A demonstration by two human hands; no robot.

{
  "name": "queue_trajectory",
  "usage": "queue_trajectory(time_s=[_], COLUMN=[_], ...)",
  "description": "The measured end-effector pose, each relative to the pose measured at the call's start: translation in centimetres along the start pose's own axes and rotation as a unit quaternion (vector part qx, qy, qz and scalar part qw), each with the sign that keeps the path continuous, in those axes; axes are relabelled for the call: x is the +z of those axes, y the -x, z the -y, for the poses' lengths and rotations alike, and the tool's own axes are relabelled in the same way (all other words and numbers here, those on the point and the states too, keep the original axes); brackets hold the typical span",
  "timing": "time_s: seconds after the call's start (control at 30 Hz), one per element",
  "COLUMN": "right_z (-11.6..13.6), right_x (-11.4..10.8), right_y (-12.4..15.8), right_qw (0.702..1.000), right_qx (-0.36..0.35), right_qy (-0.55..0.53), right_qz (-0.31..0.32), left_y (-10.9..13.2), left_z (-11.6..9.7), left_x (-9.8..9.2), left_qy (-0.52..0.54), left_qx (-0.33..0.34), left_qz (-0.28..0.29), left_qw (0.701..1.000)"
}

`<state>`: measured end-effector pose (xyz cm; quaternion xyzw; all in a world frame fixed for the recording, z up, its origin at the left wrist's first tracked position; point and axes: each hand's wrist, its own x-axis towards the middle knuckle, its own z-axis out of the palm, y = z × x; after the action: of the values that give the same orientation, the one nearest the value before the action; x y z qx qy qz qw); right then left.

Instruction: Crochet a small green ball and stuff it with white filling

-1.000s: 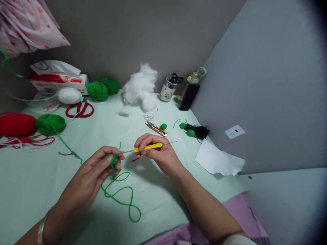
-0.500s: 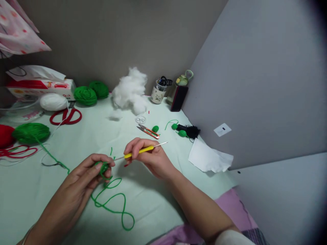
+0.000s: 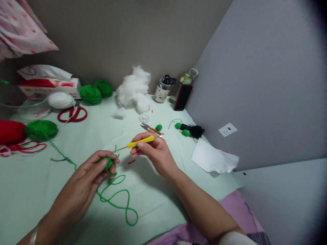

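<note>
Between the thumb and fingers of my left hand (image 3: 93, 170) is a small green crocheted piece (image 3: 109, 164). A loose green yarn strand (image 3: 114, 204) trails from it in loops on the pale cloth. My right hand (image 3: 155, 151) grips a crochet hook (image 3: 140, 142) by its yellow handle. One metal end of the hook points left, close to my left fingertips; whether it touches the green piece I cannot tell. The other end points right, over the orange-handled snips (image 3: 153, 130). A short red yarn bit (image 3: 131, 162) lies below my right fingers.
Green yarn balls (image 3: 90, 94), red scissors (image 3: 73, 114), a white yarn ball (image 3: 61, 100) and a tissue box (image 3: 51, 87) stand left. White stuffing (image 3: 134, 90), a cup (image 3: 161, 92) and a phone (image 3: 183, 97) are at the back; white paper (image 3: 214, 157) lies right.
The view has shifted, so the table things appear slightly farther right. My right hand has raised the hook a little and changed its hold on the handle. My left hand keeps the green piece.
</note>
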<state>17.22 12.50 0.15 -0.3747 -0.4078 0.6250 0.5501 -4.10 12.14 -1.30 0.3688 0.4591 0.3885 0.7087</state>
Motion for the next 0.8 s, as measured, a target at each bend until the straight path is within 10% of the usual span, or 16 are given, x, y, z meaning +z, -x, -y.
queue_trajectory(time_s=[0.43,0.8], right_z=[-0.8,1.1], right_x=[0.7,-0.4], right_y=[0.3,-0.3], right_qw=[0.998,0.981], right_qx=[0.011,-0.078], right_qy=[0.05,0.039], right_qz=[-0.048,-0.171], left_y=[-0.3,-0.4], left_z=[0.3,-0.6], left_x=[-0.2,0.0], left_qy=[-0.01,-0.001], left_qx=[0.048,0.047], left_qz=[0.06,-0.021], left_qw=[0.997,0.999])
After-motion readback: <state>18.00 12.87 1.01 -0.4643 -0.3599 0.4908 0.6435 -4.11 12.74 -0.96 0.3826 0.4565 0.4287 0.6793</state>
